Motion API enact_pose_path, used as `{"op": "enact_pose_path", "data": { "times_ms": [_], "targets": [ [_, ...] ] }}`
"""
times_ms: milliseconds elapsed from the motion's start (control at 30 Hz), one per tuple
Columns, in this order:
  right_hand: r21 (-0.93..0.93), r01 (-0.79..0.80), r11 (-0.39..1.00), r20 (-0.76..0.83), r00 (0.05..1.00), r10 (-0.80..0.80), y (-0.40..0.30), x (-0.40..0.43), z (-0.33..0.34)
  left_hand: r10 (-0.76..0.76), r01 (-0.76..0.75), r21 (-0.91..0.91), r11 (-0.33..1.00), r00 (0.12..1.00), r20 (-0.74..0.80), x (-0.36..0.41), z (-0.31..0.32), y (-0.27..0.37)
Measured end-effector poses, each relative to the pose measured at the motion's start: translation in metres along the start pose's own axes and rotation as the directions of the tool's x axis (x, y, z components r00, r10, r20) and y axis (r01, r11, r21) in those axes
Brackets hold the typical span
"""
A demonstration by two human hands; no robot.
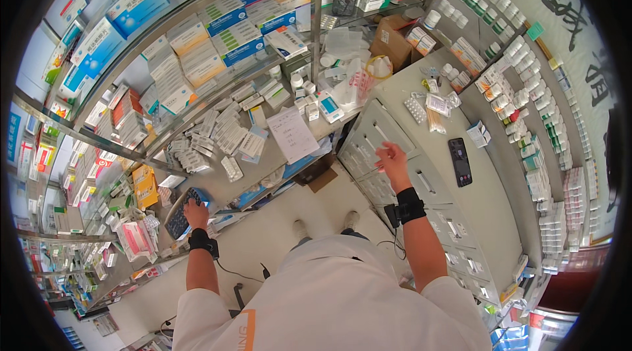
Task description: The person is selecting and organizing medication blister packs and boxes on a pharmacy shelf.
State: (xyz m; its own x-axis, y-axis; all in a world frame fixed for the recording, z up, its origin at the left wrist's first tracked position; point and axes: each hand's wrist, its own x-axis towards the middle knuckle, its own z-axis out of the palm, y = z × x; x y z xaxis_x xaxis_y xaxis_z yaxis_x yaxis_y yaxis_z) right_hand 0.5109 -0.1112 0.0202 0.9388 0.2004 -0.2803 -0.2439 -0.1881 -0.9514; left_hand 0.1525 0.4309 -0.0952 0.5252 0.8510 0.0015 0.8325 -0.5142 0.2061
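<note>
My left hand (196, 213) rests on a dark tray-like object with small dark bumps (177, 220) at the edge of the left counter; whether its fingers grip it I cannot tell. In front of the grey drawer cabinet (380, 136), my right hand (392, 161) is raised with fingers partly curled and nothing seen in it. A handwritten paper sheet (293, 135) lies on the counter between the hands, beside many small medicine boxes (229, 131) and a blister pack (231, 169). On the cabinet top are a black smartphone (460, 162), a small white box (479, 134) and bagged cotton swabs (435, 120).
Metal-framed glass shelves (197, 79) full of medicine boxes rise at the left and ahead. Rows of white bottles (528, 74) line stepped shelves at the right. A cardboard box (392, 40) stands in the far corner. A cable (239, 277) trails near the floor.
</note>
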Motion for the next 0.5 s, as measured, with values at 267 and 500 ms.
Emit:
{"op": "enact_pose_path", "data": {
  "times_ms": [267, 500],
  "targets": [
    [0.037, 0.163, 0.986, -0.357, 0.924, -0.139, -0.017, 0.014, -0.034, -0.011, 0.011, 0.017, 1.000, 1.000, -0.004, 0.010, 0.013, -0.010],
    [0.056, 0.175, 0.983, -0.396, 0.908, -0.139, -0.025, 0.006, -0.033, -0.035, 0.035, 0.005, 0.999, 0.999, 0.003, 0.010, 0.013, -0.006]
  ]
}}
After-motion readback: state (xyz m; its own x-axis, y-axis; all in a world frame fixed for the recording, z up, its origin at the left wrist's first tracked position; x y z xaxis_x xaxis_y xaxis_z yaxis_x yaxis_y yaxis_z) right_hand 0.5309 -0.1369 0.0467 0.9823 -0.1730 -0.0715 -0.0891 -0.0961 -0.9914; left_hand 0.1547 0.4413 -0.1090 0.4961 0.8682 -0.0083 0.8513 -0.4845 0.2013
